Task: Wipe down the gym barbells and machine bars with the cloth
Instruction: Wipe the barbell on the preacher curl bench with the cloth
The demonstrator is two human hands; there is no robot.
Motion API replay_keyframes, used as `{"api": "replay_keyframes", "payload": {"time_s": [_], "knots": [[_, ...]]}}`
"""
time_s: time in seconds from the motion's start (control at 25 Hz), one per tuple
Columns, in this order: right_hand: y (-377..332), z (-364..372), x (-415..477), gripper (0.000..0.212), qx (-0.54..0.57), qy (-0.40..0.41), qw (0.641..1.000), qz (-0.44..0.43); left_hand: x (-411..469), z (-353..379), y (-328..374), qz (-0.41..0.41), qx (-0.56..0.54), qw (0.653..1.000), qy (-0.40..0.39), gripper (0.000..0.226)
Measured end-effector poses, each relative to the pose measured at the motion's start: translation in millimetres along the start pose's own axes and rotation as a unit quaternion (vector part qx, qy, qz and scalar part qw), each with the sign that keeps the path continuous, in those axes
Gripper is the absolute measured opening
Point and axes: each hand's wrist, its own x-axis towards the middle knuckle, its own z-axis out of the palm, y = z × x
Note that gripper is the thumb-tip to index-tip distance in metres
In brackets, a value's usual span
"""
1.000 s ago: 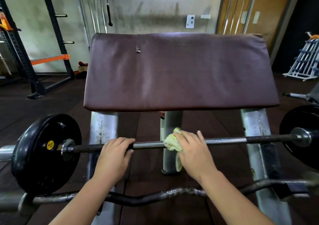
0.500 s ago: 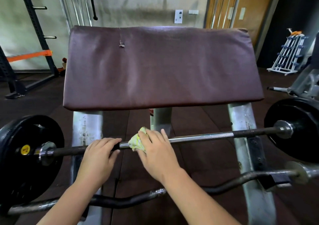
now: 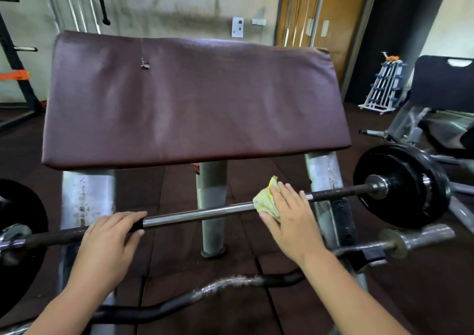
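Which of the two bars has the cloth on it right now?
The straight barbell with black plates, where the right hand presses the yellow cloth. The wavy bar, nearer the camera, has none.

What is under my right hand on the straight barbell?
A yellow-and-white cloth, pressed onto the straight barbell by the right hand; its edge sticks out past the fingers. The bar beneath it is hidden.

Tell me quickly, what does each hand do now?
Left hand: grips the bar.
Right hand: fingers straight, presses the cloth on the bar.
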Motion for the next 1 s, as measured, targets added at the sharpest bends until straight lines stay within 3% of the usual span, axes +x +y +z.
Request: {"api": "replay_keyframes", "payload": {"time_s": [0.08, 0.28, 0.4, 0.68, 0.88, 1.0], "knots": [[-21, 6, 3, 0.071, 0.037, 0.006, 0.999, -0.003, 0, -1, 1, -0.001, 0.000, 1.000, 0.001, 0.040], [-56, 20, 10, 0.059, 0.092, 0.023, 0.995, -0.024, -1, -7, 2, 0.012, -0.004, 1.000, -0.003, 0.040], [-31, 17, 5, 0.055, 0.066, 0.019, 0.997, -0.040, 1, -6, -2, 0.018, 0.004, 1.000, -0.003, 0.031], [65, -11, -4, 0.056, 0.036, 0.042, 0.997, 0.045, 5, 4, -12, 0.023, -0.015, 1.000, -0.008, 0.051], [8, 0, 2, 0.052, 0.076, 0.034, 0.996, 0.014, 3, 5, -17, 0.001, -0.031, 0.999, -0.017, 0.048], [-18, 11, 3, 0.053, 0.095, 0.032, 0.994, -0.051, -1, 7, -24, 0.007, -0.053, 0.999, -0.009, 0.050]]}}
